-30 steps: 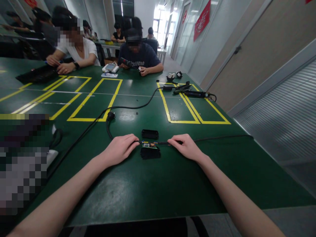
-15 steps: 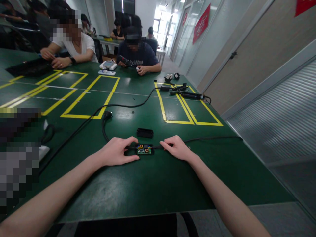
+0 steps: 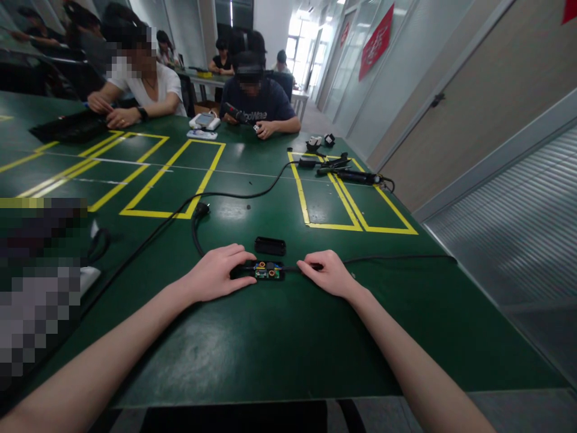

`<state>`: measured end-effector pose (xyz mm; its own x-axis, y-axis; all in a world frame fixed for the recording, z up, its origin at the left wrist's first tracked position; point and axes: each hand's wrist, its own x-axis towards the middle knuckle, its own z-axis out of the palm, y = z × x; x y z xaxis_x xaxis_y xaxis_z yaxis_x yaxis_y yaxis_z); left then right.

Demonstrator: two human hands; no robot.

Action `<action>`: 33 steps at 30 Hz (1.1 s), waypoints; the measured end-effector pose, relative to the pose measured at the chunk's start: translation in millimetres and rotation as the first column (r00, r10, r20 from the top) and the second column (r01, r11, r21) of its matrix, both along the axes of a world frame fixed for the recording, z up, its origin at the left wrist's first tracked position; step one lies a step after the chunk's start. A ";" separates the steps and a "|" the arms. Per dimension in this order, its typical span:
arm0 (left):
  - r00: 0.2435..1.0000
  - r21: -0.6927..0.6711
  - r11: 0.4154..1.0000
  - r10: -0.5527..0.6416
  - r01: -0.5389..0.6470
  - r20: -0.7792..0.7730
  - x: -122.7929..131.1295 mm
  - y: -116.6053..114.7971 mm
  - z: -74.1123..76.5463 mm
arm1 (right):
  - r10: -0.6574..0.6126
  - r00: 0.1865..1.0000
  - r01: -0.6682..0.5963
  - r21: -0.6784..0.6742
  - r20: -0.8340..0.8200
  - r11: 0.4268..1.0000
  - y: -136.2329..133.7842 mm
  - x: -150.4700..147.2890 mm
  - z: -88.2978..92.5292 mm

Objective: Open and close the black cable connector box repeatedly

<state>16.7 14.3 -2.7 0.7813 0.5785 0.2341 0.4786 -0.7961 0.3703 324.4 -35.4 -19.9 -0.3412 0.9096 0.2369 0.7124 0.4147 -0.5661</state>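
A small green circuit board (image 3: 267, 271) with copper-coloured coils sits in a black plastic case half (image 3: 282, 272) in front of me. My left hand (image 3: 222, 272) holds the case's left end between thumb and fingers. My right hand (image 3: 329, 273) pinches the black cable (image 3: 292, 269) that comes out of the case's right side. Just beyond the board lies the other case half (image 3: 270, 245), hollow side up. A black power plug (image 3: 202, 209) on a short thick cord rests past my left hand, which hides part of the cord.
A long black cord (image 3: 234, 195) crosses the green table (image 3: 252, 355) towards a black tool (image 3: 358, 176) at the far right. Yellow tape rectangles (image 3: 211, 171) mark the surface. Two people (image 3: 261, 105) (image 3: 153, 90) sit opposite, handling small items. Blurred-out objects (image 3: 36, 313) occupy the left.
My left thumb and fingers have drawn closer together about the case's left end. My right hand keeps its pinch on the cable. The whole view has shifted slightly.
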 end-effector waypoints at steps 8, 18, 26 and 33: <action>0.992 -0.001 1.000 -0.019 0.019 0.127 0.2 0.0 -1.1 | -0.005 0.999 0.020 0.315 -0.048 0.949 -1.9 -10.7 5.0; 0.970 -0.050 0.998 -0.020 0.033 0.243 5.4 -2.5 -11.7 | 0.107 0.994 -0.111 0.442 0.035 0.890 -7.9 -32.4 -2.7; 0.956 -0.119 0.993 0.042 -0.007 0.291 7.4 -3.7 -10.4 | 0.198 0.945 -0.290 0.388 0.258 0.875 -7.8 -26.5 13.9; 0.979 -0.024 0.997 0.077 -0.074 0.190 9.6 -0.9 -13.8 | 0.212 0.959 -0.263 0.315 0.188 0.912 -0.6 -25.0 17.6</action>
<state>26.3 13.4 -16.5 0.6775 0.6389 0.3645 0.4562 -0.7537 0.4732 299.4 -36.0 -2.3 -0.5914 0.6739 0.4428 0.6336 0.7280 -0.2617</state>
